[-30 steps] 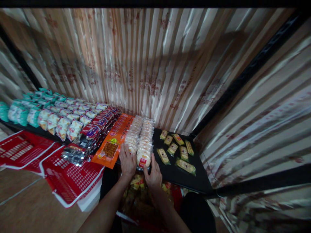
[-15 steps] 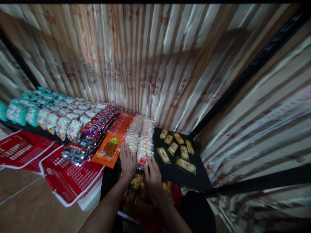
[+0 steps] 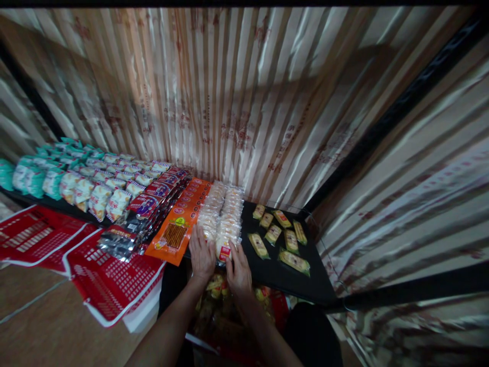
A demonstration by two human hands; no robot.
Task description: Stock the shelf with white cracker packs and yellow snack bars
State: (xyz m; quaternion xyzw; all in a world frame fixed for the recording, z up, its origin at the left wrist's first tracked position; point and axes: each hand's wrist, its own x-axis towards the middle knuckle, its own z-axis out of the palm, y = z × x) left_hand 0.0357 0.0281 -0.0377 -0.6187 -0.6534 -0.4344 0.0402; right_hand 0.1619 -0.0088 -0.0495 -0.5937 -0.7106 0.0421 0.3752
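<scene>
Two rows of clear-wrapped, pale round crackers (image 3: 229, 214) lie side by side on the black shelf (image 3: 267, 272), packets overlapping. My left hand (image 3: 202, 257) lies over the front of the left row, fingers stretched forward and the packet under them partly hidden. At the front right corner of the right row, my right hand (image 3: 239, 267) touches the end packet with a red label (image 3: 224, 252), its fingers extended. An orange bag (image 3: 179, 219) with brown sticks in its window lies just left of my left hand.
Several yellow-wrapped snacks (image 3: 273, 234) lie loose on the right of the shelf. Dark purple packets (image 3: 147, 206), white packets (image 3: 101, 196) and teal packets (image 3: 34, 181) fill the left. Red baskets (image 3: 114, 275) stand below; a pleated curtain (image 3: 229, 92) hangs behind.
Both hands stay at the front of the cracker rows; my right hand's fingers have shifted slightly. The packets look unmoved, and the view has moved only a little.
</scene>
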